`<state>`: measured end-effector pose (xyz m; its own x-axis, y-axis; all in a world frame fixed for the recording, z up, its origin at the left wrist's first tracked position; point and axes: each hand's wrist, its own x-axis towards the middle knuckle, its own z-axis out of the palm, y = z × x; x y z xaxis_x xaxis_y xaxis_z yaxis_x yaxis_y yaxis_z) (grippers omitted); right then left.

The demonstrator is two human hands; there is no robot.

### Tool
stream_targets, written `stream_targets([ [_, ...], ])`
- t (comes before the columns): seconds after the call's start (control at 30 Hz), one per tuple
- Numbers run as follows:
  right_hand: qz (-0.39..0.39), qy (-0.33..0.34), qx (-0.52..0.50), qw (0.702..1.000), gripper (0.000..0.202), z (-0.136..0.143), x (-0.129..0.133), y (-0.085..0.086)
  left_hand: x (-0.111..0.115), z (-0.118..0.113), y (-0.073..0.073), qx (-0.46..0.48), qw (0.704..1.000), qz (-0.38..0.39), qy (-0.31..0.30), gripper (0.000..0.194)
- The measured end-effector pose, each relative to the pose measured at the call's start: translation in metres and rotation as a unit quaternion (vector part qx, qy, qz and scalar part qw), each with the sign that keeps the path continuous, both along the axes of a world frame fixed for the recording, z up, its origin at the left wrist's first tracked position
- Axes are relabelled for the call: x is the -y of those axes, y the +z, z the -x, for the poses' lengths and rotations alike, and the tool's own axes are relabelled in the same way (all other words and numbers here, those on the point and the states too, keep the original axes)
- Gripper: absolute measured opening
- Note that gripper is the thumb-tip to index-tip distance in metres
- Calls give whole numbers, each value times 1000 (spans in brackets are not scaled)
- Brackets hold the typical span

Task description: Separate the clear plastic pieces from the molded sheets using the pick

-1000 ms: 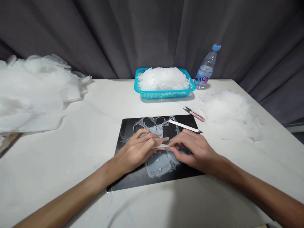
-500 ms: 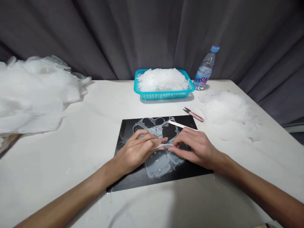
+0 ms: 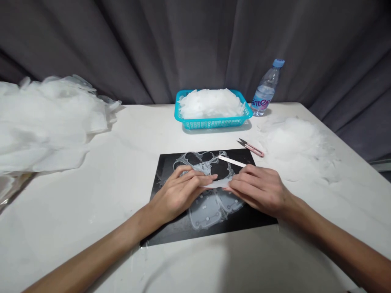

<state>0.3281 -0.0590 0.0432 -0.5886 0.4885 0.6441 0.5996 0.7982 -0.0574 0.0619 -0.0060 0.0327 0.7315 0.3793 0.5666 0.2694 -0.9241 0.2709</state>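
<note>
A dark grey curtain [image 3: 195,44] hangs in folds behind everything, and before it spreads a white surface [image 3: 137,134]. On the person's left lies a broad heap of translucent white sheets [image 3: 45,126], with something brownish showing under its near edge. In the middle is a flat black mat [image 3: 174,232], set at a slight angle. To the right sits a looser, wispy pile of white scraps [image 3: 296,140]. A turquoise basket [image 3: 214,122] stands at the back, heaped above its rim with white pieces [image 3: 214,103]. On the mat rests a translucent moulded sheet [image 3: 204,211], its rounded panels nearest the person and thin looping edges farther off. Both hands are over it: the left hand [image 3: 183,189] lies with its fingers close together, reaching to the right, its thumb mostly hidden, so how firmly it grips cannot be told; the right hand [image 3: 262,187] has its fingers bent and its fingertips pinching. A water bottle [image 3: 264,91] with a blue cap stands just beside the basket. Pink-handled snips [image 3: 255,149] lie between mat and pile. A slim white tool [image 3: 232,161] runs toward the right hand, which hides its near end. Smallest is a pale strip [image 3: 218,184] between the hands, its right end in the right fingertips; whether it belongs to the sheet is unclear
</note>
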Motion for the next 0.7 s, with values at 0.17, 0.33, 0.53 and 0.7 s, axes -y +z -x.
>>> stream_targets([
  [0.17,19,3,-35,999,5,2,-1,2,0,-2,0,6,1000,9,-1,17],
  [0.33,101,7,-87,991,5,3,-3,2,0,-3,0,20,1000,-3,-7,13],
  [0.53,116,7,-99,988,5,4,-5,-1,2,-4,2,22,1000,15,-8,11],
  [0.7,105,0,-104,989,15,8,-2,-2,1,-6,2,20,1000,-12,-1,7],
])
